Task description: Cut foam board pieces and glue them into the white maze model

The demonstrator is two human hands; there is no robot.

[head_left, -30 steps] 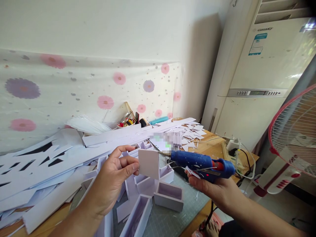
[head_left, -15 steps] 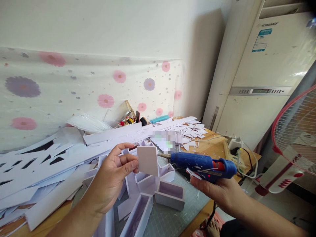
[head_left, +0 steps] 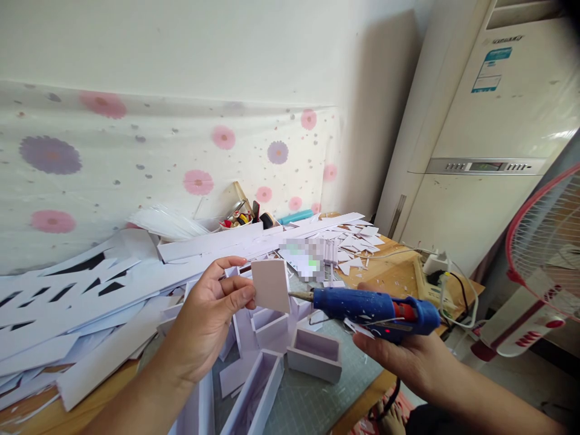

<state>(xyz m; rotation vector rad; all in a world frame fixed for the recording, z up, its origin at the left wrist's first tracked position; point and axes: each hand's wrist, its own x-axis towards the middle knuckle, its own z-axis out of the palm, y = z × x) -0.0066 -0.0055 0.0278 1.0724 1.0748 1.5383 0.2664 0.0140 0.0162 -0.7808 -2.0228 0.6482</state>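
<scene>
Between the thumb and fingers of my left hand (head_left: 222, 296) is a small white foam board piece (head_left: 270, 286), held upright by its left edge. My right hand (head_left: 408, 356) is wrapped round a blue hot glue gun (head_left: 357, 305) with a small red light showing. The gun's metal nozzle (head_left: 301, 296) points left and meets the board's right edge. A small white scrap (head_left: 357, 328) shows by my right thumb. Below the board, several open white boxes, among them a short one (head_left: 315, 353) and a long one (head_left: 254, 393), rest on a green cutting mat (head_left: 308, 402).
Cut white sheets (head_left: 90, 314) cover the table's left side. Small scraps (head_left: 357, 241) lie at the back right, near a phone (head_left: 299, 260). A power strip (head_left: 430, 281) with cables sits at the right edge. A fan (head_left: 544, 241) stands beyond it.
The nozzle has moved down along the board's right edge. The board sits slightly higher and the gun slightly lower in view. The whole view has shifted a little.
</scene>
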